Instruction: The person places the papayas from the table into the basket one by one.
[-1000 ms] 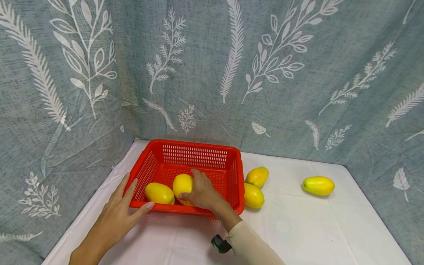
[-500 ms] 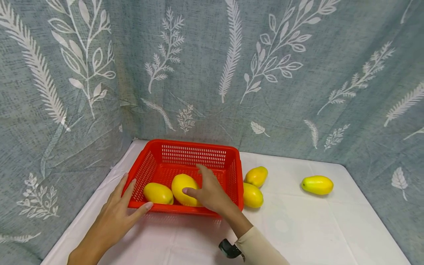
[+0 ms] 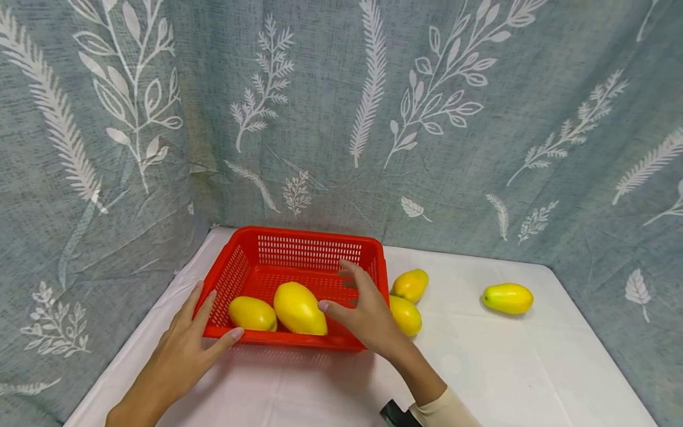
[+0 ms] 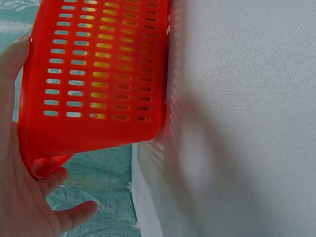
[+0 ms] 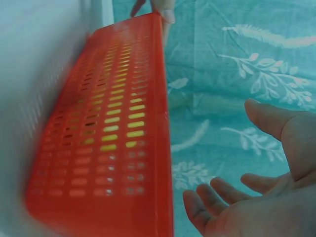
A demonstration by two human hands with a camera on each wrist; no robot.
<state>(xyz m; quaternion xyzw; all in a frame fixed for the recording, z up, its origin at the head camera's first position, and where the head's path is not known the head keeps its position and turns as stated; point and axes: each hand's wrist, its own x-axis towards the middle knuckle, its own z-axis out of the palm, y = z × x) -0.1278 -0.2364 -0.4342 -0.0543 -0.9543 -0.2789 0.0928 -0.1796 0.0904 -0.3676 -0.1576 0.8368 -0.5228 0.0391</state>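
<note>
Touching basket [image 3: 309,233] at eight o'clock with left grip [image 3: 184,356] spread. Hanging at four o'clock near fruit [image 3: 299,309] with right grip [image 3: 370,311] spread.

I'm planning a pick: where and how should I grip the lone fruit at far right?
Probably around the fuller middle of the fruit, from above, spanning its near and far sides. It lies lengthwise left to right on the cloth, with nothing touching it, and its left end tapers, so a grip there might slip.
</note>
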